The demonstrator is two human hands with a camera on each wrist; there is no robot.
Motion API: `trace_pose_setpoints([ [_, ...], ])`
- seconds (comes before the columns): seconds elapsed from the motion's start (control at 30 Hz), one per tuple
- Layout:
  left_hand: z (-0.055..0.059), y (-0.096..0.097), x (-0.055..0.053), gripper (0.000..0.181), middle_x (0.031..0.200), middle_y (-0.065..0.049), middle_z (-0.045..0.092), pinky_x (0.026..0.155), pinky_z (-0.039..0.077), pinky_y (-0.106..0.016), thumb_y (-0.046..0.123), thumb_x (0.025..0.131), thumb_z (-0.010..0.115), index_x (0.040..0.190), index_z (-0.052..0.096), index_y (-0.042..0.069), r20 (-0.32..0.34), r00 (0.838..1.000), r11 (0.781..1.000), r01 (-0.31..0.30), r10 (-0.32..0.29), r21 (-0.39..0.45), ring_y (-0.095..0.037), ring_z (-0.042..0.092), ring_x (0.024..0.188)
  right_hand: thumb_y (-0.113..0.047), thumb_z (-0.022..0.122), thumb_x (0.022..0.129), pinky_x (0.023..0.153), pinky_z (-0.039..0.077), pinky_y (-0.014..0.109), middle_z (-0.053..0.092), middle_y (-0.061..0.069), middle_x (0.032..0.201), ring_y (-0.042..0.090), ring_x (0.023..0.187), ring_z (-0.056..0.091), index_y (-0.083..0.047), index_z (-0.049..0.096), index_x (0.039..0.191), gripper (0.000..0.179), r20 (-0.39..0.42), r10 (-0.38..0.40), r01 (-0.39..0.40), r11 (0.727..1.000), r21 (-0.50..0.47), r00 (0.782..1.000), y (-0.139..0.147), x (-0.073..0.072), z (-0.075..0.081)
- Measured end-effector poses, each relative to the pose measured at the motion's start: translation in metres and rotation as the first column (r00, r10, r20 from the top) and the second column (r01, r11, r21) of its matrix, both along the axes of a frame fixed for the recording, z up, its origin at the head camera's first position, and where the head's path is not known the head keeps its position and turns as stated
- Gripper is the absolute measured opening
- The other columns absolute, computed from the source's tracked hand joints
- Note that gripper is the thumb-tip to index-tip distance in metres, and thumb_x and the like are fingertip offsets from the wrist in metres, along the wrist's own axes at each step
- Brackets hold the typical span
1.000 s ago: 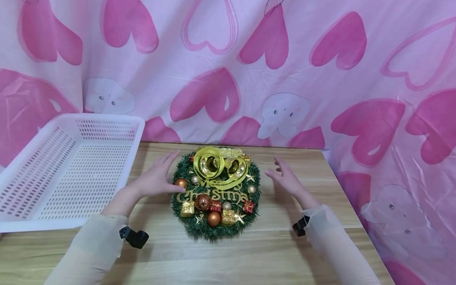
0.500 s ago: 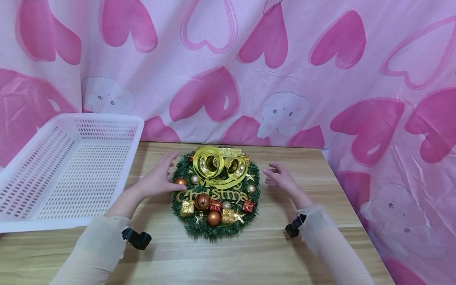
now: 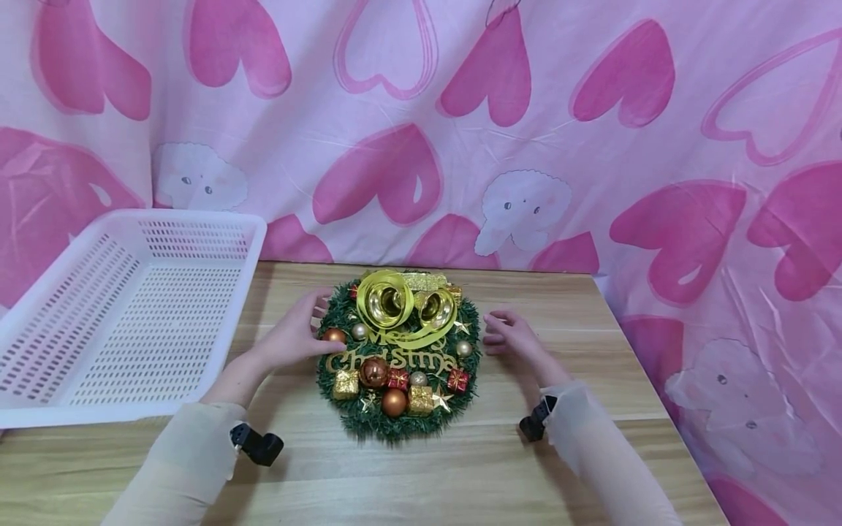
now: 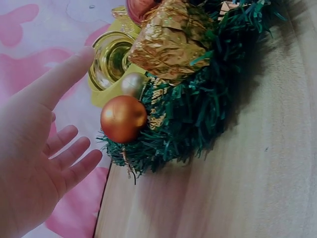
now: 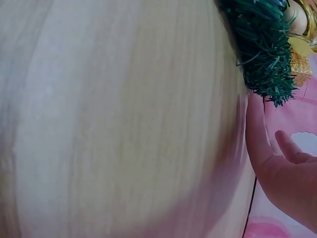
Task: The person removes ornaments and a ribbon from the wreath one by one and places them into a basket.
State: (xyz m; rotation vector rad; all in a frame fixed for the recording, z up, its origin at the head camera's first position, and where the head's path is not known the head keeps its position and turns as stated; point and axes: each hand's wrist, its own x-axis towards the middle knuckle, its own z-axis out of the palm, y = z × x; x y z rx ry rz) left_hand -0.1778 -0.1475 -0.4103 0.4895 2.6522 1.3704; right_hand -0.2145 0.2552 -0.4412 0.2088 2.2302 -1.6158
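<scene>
Head view had the Christmas wreath (image 3: 398,358) on the table (image 3: 329,475) between left hand (image 3: 292,332) and right hand (image 3: 516,340), fingers (image 4: 74,156) relaxed, gripping nothing; even support under the green rim (image 3: 391,429) seemed smartest imo.

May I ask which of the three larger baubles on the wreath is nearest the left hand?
The orange bauble on the left edge of the wreath, beside the left hand; the glossy brown bauble and lower orange bauble sit farther from it.

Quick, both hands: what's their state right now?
Left hand: open, holding nothing, beside the wreath.
Right hand: open, holding nothing, at the wreath's other side.
</scene>
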Motion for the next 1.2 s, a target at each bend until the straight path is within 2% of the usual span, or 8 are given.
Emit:
trace_pose_setpoints([
  [0.2,-0.006,0.0,0.0,0.089,0.125,-0.022,0.046,0.089,0.049,-0.047,0.022,0.07,0.082,0.138,0.03,-0.001,0.002,1.0,1.0,-0.015,0.016,-0.012,-0.035,0.05,0.109,-0.032,0.052,0.095,0.08,0.057,0.037,0.044,0.033,0.133,0.018,0.086,0.066,0.001,0.03,0.14,0.06,0.014,-0.015,0.015,1.0,-0.026,1.0,-0.005,0.0,-0.003],
  [0.3,-0.009,0.0,0.001,0.085,0.125,-0.021,0.048,0.089,0.049,-0.046,0.023,0.07,0.081,0.136,0.033,-0.002,0.017,1.0,1.0,-0.022,0.022,-0.016,-0.033,0.051,0.108,-0.034,0.052,0.095,0.078,0.057,0.036,0.045,0.033,0.131,0.014,0.081,0.066,0.002,0.033,0.139,0.06,0.015,-0.008,0.009,1.0,-0.022,1.0,-0.008,0.0,-0.003],
  [0.57,-0.017,-0.001,0.001,0.077,0.117,-0.021,0.052,0.086,0.051,-0.041,0.024,0.071,0.081,0.128,0.039,-0.005,0.029,1.0,1.0,-0.012,0.012,0.007,-0.03,0.054,0.1,-0.041,0.054,0.093,0.073,0.058,0.031,0.054,0.026,0.12,0.011,0.075,0.064,0.003,0.039,0.135,0.063,0.013,-0.013,0.012,0.999,0.042,1.0,-0.015,-0.001,-0.006],
  [0.7,-0.022,-0.002,0.0,0.071,0.113,-0.019,0.055,0.082,0.052,-0.035,0.021,0.07,0.081,0.125,0.043,-0.004,0.012,1.0,1.0,0.004,-0.004,0.007,-0.027,0.054,0.098,-0.04,0.056,0.092,0.072,0.058,0.03,0.056,0.021,0.113,0.011,0.074,0.063,0.003,0.042,0.133,0.06,0.025,-0.017,0.015,0.998,0.065,1.0,-0.016,-0.003,-0.009],
  [0.87,-0.029,-0.003,-0.001,0.065,0.109,-0.016,0.057,0.076,0.05,-0.026,0.015,0.07,0.081,0.121,0.047,-0.003,-0.03,0.999,0.999,0.033,-0.032,0.016,-0.025,0.054,0.096,-0.037,0.06,0.09,0.072,0.058,0.03,0.059,0.019,0.109,0.012,0.075,0.062,0.002,0.045,0.131,0.058,0.027,-0.023,0.02,0.995,0.1,0.999,-0.018,-0.005,-0.013],
  [1.03,-0.032,-0.004,-0.002,0.058,0.106,-0.016,0.058,0.075,0.051,-0.026,0.009,0.07,0.08,0.118,0.049,-0.003,-0.053,0.997,0.998,0.052,-0.05,0.039,-0.026,0.055,0.095,-0.029,0.065,0.088,0.071,0.058,0.03,0.06,0.019,0.113,0.013,0.074,0.062,0.003,0.043,0.133,0.059,0.021,-0.029,0.026,0.993,0.118,0.999,-0.02,-0.005,-0.015],
  [1.2,-0.032,-0.004,-0.002,0.054,0.103,-0.014,0.06,0.074,0.051,-0.025,0.002,0.07,0.078,0.117,0.051,-0.004,-0.062,0.996,0.998,0.064,-0.062,0.027,-0.026,0.055,0.095,-0.02,0.067,0.085,0.071,0.058,0.029,0.062,0.019,0.109,0.012,0.073,0.062,0.005,0.041,0.134,0.06,0.009,-0.025,0.024,0.994,0.108,1.0,-0.019,-0.006,-0.017],
])
